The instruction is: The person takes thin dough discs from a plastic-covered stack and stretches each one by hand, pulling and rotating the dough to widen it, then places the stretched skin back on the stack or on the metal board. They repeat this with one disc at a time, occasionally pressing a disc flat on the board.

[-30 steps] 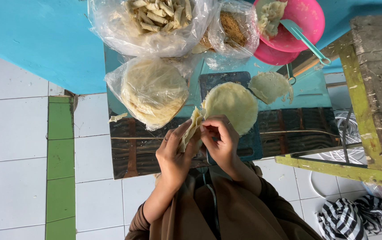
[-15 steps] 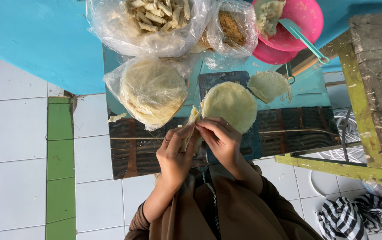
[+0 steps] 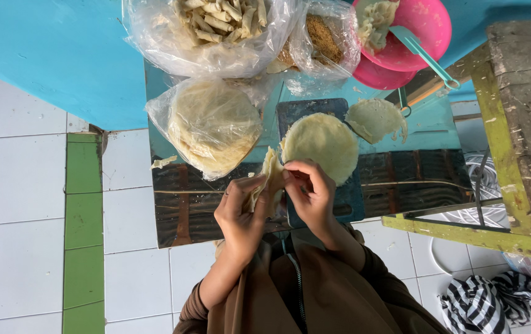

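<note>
Wrapper [image 3: 269,179], thin, pale and half folded, sits pinched between both hands above the near edge of a low table [image 3: 426,176]. Seen from the head camera, the left hand [image 3: 240,213] closes around the lower part of the folded skin, while the right hand [image 3: 308,192] grips its upper edge with fingertips drawn tight together. Whether filling lies inside cannot be told.

Just beyond the hands, a round flat wrapper [image 3: 321,145] lies open on a dark board [image 3: 339,198]; a second, crumpled one [image 3: 375,119] rests to its right. To the left, a clear bag holding a stack of wrappers [image 3: 213,127] stands touching the table's left edge. On the far side sit a bag of finished rolls [image 3: 216,25], a bag of brown crumbs [image 3: 324,37] and a pink bowl [image 3: 423,28] with a green spoon [image 3: 429,55].

Risk lies in the skin itself: it looks soft and thin, and a hard pinch or pull from either hand could tear it. Held over the table's near edge, a dropped piece would likely land on the person's brown garment [image 3: 315,291] or the white tiled floor [image 3: 18,185]. A scrap [image 3: 163,162] already lies at the left edge.
</note>
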Demonstrator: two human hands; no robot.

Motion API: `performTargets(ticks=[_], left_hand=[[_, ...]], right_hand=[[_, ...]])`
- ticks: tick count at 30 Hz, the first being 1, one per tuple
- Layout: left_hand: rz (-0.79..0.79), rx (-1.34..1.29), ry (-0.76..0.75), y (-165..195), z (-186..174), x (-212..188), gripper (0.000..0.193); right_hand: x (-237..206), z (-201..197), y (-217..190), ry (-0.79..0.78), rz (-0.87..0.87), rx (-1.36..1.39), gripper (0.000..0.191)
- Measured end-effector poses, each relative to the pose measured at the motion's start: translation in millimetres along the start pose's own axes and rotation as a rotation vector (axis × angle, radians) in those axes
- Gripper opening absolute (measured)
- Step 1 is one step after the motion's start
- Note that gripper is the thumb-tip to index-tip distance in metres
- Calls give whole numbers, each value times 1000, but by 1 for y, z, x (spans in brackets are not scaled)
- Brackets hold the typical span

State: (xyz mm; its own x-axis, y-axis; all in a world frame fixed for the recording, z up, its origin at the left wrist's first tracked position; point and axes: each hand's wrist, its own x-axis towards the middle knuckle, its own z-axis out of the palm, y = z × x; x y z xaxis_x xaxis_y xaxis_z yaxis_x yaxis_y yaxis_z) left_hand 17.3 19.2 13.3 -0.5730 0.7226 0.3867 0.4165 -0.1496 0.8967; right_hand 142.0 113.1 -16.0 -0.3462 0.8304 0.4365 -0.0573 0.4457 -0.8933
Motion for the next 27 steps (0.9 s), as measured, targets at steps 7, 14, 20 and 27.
performTargets(ticks=[7, 14, 20, 27], left_hand=[[-50, -272, 108, -9, 2, -4, 18], [-52, -264, 113, -13, 11, -8, 16], [-178, -510, 347, -15, 13, 0, 27], [-89, -712, 494, -13, 20, 3, 26]], right_hand=[[-9, -1, 10, -42, 208, 367, 12], [7, 2, 17, -86, 705, 885, 34], [-5, -6, 36, -18, 775, 1053, 27], [-21, -18, 54, 50, 757, 1098, 20]])
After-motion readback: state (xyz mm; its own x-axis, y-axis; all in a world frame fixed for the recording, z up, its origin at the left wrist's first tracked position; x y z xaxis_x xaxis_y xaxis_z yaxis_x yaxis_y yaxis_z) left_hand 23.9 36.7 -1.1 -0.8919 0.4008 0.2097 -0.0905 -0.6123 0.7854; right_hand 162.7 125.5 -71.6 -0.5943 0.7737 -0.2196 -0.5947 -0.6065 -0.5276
